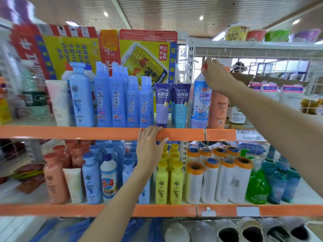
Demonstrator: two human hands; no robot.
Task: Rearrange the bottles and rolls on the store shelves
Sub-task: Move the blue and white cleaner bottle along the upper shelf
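My right hand (215,76) reaches to the upper shelf and grips the red cap of a white-and-blue toilet-cleaner bottle (199,103), which stands upright beside an orange bottle (218,109). My left hand (151,145) rests on the orange front rail (87,133) of that shelf, fingers hooked over its edge. Left of the held bottle stand two purple and blue tubes (172,105) and several blue bottles (113,102). On the lower shelf stand white rolls with orange ends (218,177), yellow bottles (168,182), blue bottles (91,179) and orange bottles (55,177).
A white "84" bottle (108,180) stands among the lower blue bottles, with green and teal bottles (272,182) at the right. Yellow drink cartons (139,55) fill the back of the upper shelf. Slippers (251,231) lie on the bottom shelf. A white wire rack (262,51) is above right.
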